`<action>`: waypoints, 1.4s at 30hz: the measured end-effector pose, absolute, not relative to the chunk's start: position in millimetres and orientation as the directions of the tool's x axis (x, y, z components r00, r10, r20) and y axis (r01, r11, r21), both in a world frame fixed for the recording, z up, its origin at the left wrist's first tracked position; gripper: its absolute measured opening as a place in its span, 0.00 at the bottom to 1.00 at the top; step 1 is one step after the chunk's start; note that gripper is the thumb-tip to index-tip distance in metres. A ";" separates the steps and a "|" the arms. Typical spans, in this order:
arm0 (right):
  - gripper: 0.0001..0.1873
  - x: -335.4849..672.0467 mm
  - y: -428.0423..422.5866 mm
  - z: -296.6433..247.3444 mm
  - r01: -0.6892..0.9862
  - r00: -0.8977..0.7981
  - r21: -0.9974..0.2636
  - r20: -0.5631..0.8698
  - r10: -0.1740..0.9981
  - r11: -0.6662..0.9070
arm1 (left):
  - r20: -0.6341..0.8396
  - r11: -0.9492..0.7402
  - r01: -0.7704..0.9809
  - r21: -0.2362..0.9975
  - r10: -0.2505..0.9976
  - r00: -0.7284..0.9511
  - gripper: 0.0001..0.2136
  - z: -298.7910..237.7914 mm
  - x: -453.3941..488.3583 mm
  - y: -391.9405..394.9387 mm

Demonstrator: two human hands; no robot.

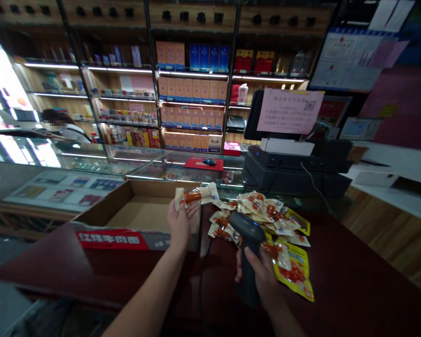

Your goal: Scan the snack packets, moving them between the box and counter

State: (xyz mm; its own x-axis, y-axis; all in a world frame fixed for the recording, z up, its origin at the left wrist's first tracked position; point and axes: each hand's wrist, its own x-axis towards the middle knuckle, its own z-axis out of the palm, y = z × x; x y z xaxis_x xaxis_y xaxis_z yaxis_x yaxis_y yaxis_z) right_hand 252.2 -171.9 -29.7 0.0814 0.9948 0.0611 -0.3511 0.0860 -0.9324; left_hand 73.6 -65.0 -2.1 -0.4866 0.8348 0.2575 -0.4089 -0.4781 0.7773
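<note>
A clear-and-white packet with a reddish-brown sausage (192, 196) inside is gripped in my left hand (181, 222), above the right end of a cardboard box (108, 192). My right hand (261, 269) is wrapped round the handle of a dark barcode scanner (247, 229), whose head points up and left. Behind the scanner lies a heap of similar sausage packets (257, 206). To the right of my right hand is a yellow food pouch (296, 271), partly under one of the packets.
A glass display counter (143, 161) runs behind the brown table (126, 271). On it stand a mouse (209, 162) on a red mat and a monitor (254, 114) with a pink paper sheet (289, 110). A cable hangs near the box. Another person (66, 126) is at the far left.
</note>
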 end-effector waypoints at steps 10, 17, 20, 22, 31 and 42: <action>0.21 181.4 -156.5 -26.5 -0.286 -0.263 -0.958 0.074 0.962 -0.005 | 0.269 -0.124 0.277 0.953 0.770 -0.578 0.25 0.8 -22.3 -74.3; 0.22 178.2 -153.7 -33.5 -0.305 -0.246 -0.952 0.070 0.967 -0.008 | 0.470 0.157 0.839 0.520 0.768 -0.435 0.25 -3.4 -26.8 -69.0; 0.23 188.4 -154.2 -37.0 -0.320 -0.213 -0.947 0.076 0.974 0.004 | 0.544 0.144 0.863 0.484 0.723 -0.426 0.25 1.9 -18.6 -70.1; 0.23 199.3 -155.0 -39.2 -0.332 -0.164 -0.943 0.060 0.985 0.002 | 0.612 -0.049 0.829 0.557 0.699 -0.370 0.22 6.9 -2.5 -72.5; 0.19 278.3 -157.5 -59.3 -0.387 0.163 -0.919 0.015 0.986 0.078 | 0.423 -0.378 0.346 0.858 0.904 -0.061 0.17 -38.8 136.6 -47.7; 0.21 294.8 -161.2 -74.8 -0.383 0.214 -0.922 -0.039 0.976 0.047 | 0.286 -0.179 0.390 0.903 0.929 -0.236 0.16 -83.0 134.9 -3.8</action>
